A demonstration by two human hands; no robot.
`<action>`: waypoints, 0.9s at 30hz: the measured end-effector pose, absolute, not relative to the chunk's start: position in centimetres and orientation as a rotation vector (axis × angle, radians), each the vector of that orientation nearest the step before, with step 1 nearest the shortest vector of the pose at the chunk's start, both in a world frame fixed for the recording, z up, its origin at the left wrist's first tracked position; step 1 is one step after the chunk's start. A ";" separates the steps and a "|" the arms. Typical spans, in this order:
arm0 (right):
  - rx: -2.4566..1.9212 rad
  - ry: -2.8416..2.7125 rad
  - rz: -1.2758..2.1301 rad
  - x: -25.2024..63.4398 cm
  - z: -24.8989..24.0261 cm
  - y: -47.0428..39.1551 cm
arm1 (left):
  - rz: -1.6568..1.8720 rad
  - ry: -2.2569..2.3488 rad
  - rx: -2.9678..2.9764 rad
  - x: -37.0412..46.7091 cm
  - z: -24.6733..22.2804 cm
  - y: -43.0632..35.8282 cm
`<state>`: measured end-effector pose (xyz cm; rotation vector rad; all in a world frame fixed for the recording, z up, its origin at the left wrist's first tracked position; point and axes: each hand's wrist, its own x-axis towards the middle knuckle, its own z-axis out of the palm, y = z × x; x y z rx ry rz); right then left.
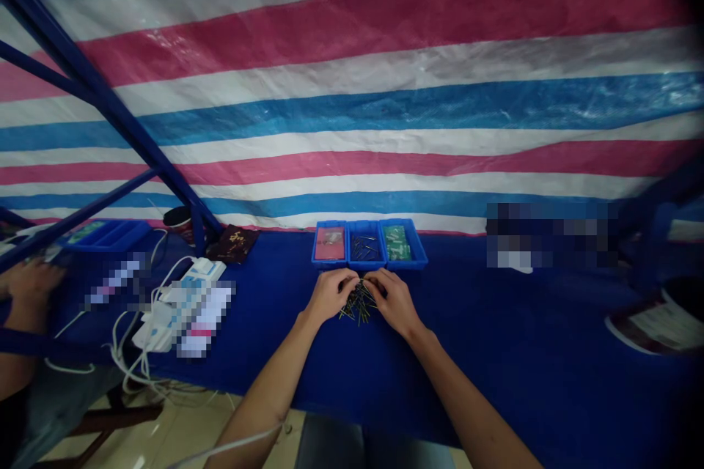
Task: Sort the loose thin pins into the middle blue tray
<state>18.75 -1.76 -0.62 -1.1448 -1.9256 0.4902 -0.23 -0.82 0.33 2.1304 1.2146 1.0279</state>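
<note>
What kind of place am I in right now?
Probably a makeshift shared workspace, though I can't be certain: a striped plastic sheet stands behind the blue table, three small blue bins sit beyond a pile of thin pieces, and another person's hand shows at the left.

Dark yellowish rods [360,303], blue bins [367,264], striped tarp [385,110]

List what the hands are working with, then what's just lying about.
In use:
thin rods, bunched between left hand and right hand
blue bins just beyond, probably

Lying about, apparently:
white power strip
dark brown packet with gold marks
dark container, far right
</note>
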 end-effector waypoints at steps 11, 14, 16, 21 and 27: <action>-1.116 -1.921 0.471 18.7 -0.6 -1.7 | 1.013 1.217 2.153 -0.3 0.1 -0.7; -1.112 -1.925 0.469 18.7 -0.5 -1.8 | 1.016 1.211 2.156 -0.3 0.2 -0.8; -1.115 -1.922 0.466 18.7 -0.5 -1.8 | 1.019 1.213 2.157 -0.2 0.3 -0.8; -1.126 -1.926 0.465 18.8 -0.4 -1.8 | 1.011 1.212 2.161 -0.3 0.4 -0.9; -1.142 -1.914 0.478 18.7 -0.7 -1.7 | 1.015 1.220 2.155 -0.2 0.5 -1.0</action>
